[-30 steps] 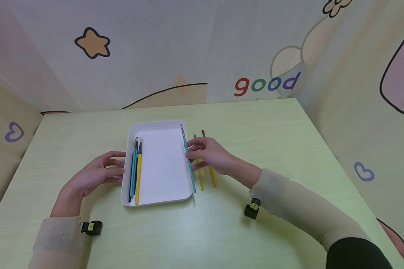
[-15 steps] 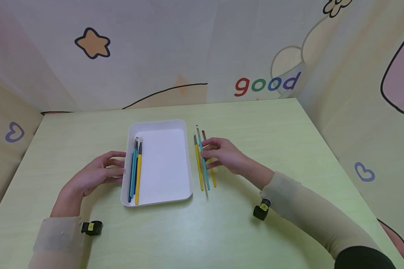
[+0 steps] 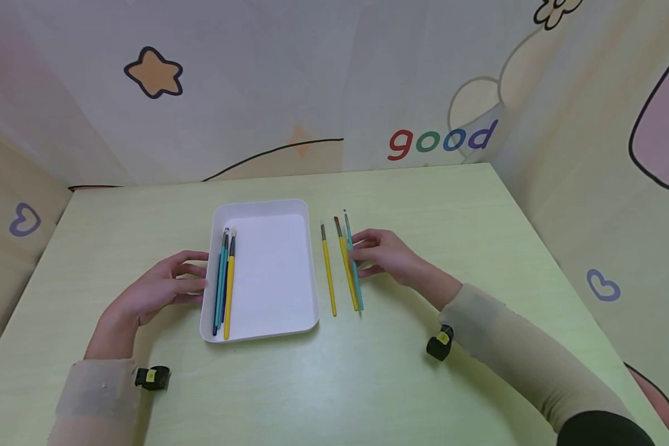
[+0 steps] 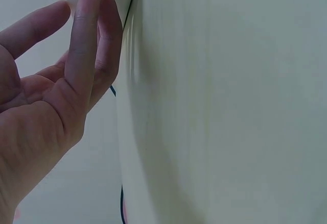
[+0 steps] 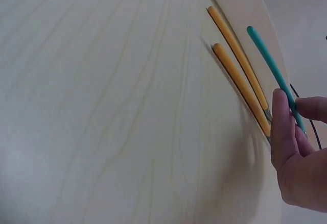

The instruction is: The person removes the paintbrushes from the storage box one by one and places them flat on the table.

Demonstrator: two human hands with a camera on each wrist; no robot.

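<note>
My right hand (image 3: 387,255) pinches a teal paintbrush (image 3: 358,290) between thumb and fingers, bristle end pointing away. In the right wrist view the teal brush (image 5: 268,55) appears raised off the table. Just left of it lie two yellow paintbrushes, one (image 3: 329,272) nearer the tray and one with reddish-brown bristles (image 3: 344,251) close beside the teal one. With fingers extended, my left hand (image 3: 156,285) touches the left side of a white tray (image 3: 273,266). Along the tray's left inner side lie teal paintbrushes (image 3: 221,279) and a yellow paintbrush (image 3: 230,291).
The pale wood-look table (image 3: 290,396) carries the tray and the brushes. Printed curtains or walls (image 3: 245,93) enclose its back and sides. A small black device (image 3: 440,343) sits at my right wrist, another (image 3: 153,378) at the left.
My right hand has carried the teal paintbrush rightward from the tray's right rim, passing over both yellow brushes to their right side. My left hand stays at the tray.
</note>
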